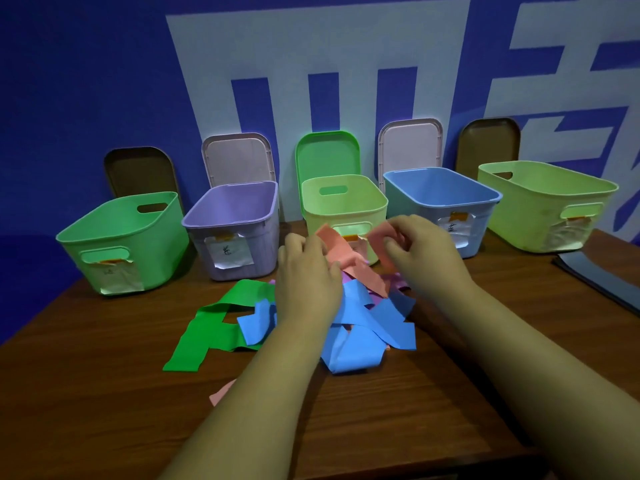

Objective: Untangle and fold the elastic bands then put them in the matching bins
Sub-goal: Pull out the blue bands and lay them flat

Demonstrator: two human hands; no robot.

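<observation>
Five open plastic bins (343, 204) line the back of the wooden counter (104, 410), with five lids (327, 154) leaning behind them. The left hand (308, 275) and right hand (419, 251) both pinch one salmon-pink elastic band (332, 239), raised over the tangle of blue bands (360, 306), green bands (214, 323) and purple bands (398, 282). That makes four colours; the exact count is hidden. A hard pull may drag the tangle along. No bin is pink, so misfiling looks likely.

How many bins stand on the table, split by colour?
Green bin: 1
Purple bin: 1
Light green bins: 2
Blue bin: 1
Total: 5
</observation>
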